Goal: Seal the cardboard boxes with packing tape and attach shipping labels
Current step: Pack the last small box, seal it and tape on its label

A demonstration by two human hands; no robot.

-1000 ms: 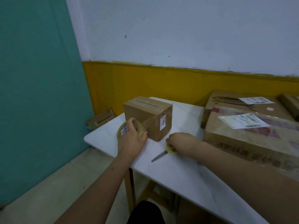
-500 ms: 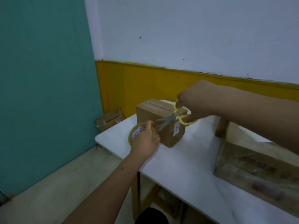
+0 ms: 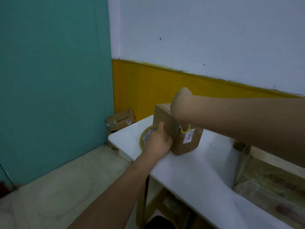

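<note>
A small cardboard box (image 3: 186,144) with a white sticker stands near the left end of the white table (image 3: 198,171). My left hand (image 3: 158,142) grips a roll of clear packing tape (image 3: 145,136) against the box's left side. My right hand (image 3: 181,108) hangs over the box, wrist bent down, holding yellow-handled scissors (image 3: 184,129). The blades point down at the stretch of tape between roll and box. My right fingers are mostly hidden behind the wrist.
Large taped cartons (image 3: 270,184) lie on the table at the right. Another small box (image 3: 121,121) sits on the floor in the corner by the teal wall. The table's left edge runs just beyond the tape roll.
My right hand picked the scissors up from the table, raised them over the box, and now lowers the blades to the tape beside my left hand. The view has shifted left.
</note>
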